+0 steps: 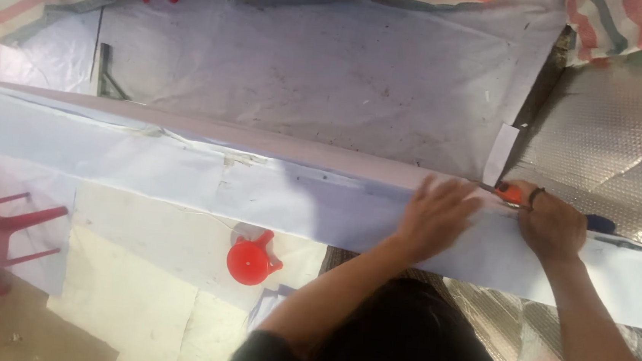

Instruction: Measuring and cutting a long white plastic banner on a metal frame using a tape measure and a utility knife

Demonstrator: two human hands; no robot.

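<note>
Just beyond the spread, flat-pressing fingers of the left hand, the right hand is gripping orange-handled scissors closed around them, cutting the long pale blue cloth at its far-right end, most length lying uncut.

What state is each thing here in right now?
left hand: open, flat on the fabric strip
right hand: closed around the scissors
scissors: at the strip's edge
fabric strip: laid out long
red lid: lying on the floor
</note>
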